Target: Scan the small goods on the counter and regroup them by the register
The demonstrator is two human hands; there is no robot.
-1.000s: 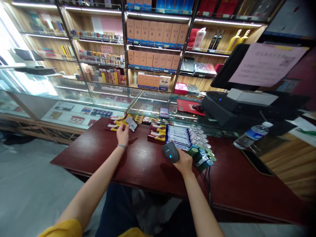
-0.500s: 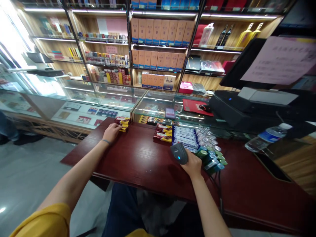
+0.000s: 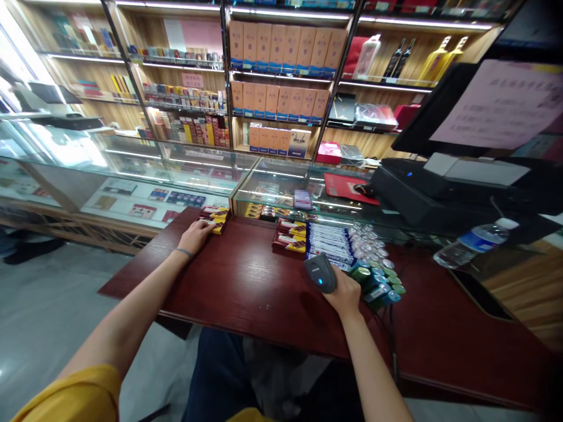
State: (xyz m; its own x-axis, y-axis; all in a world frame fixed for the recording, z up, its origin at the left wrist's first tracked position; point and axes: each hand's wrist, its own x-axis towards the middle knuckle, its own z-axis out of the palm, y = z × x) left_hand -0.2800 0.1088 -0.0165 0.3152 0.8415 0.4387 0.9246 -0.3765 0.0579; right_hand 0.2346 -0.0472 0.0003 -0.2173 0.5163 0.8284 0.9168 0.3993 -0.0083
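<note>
My left hand point(image 3: 196, 234) rests palm down on the dark red table point(image 3: 246, 287), its fingers touching a small stack of red and yellow packs point(image 3: 215, 215) at the far left. My right hand point(image 3: 345, 293) is wrapped round the handle of a grey barcode scanner point(image 3: 321, 273), held above the table with a blue light on it. Just beyond the scanner lie red and yellow packs point(image 3: 289, 235), white and blue packs point(image 3: 329, 243) and a cluster of small green and blue bottles point(image 3: 376, 275).
A glass display counter point(image 3: 272, 187) runs behind the table, with a red mouse pad and mouse point(image 3: 352, 189). A black till and monitor point(image 3: 440, 176) stand at the right, beside a water bottle point(image 3: 472, 243). Stocked shelves point(image 3: 272, 76) fill the back wall.
My left hand has put the pack it held up a second ago onto the stack at the far left and stays there. The scanner hand has barely moved.
</note>
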